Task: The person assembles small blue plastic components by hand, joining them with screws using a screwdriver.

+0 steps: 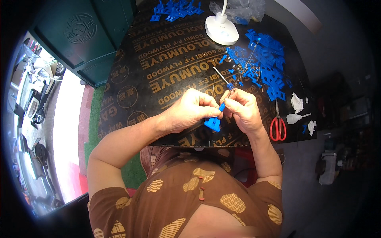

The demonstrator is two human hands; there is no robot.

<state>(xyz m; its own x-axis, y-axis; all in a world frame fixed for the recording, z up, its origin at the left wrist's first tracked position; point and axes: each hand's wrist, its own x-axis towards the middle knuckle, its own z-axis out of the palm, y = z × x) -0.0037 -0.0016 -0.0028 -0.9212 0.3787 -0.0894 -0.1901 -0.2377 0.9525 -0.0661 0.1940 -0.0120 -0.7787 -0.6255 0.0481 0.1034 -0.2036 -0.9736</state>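
My left hand (189, 109) grips a blue plastic part (214, 121) with a flat base, held just above the near edge of the black board table (166, 67). Pressed against it, my right hand (243, 109) pinches a thin metal pin (223, 78) with a small blue piece on it, and the pin sticks up and away from my fingers. Both hands touch at the fingertips. Beyond my right hand lies a pile of blue plastic parts (266, 59) mixed with thin metal pins.
Red-handled scissors (278, 125) lie at the table's right edge, beside a small white squeeze bottle (295, 118) and crumpled white scraps (297, 102). A white lamp base (221, 28) stands at the back. More blue parts (174, 8) lie far back. A green bin (91, 35) stands left.
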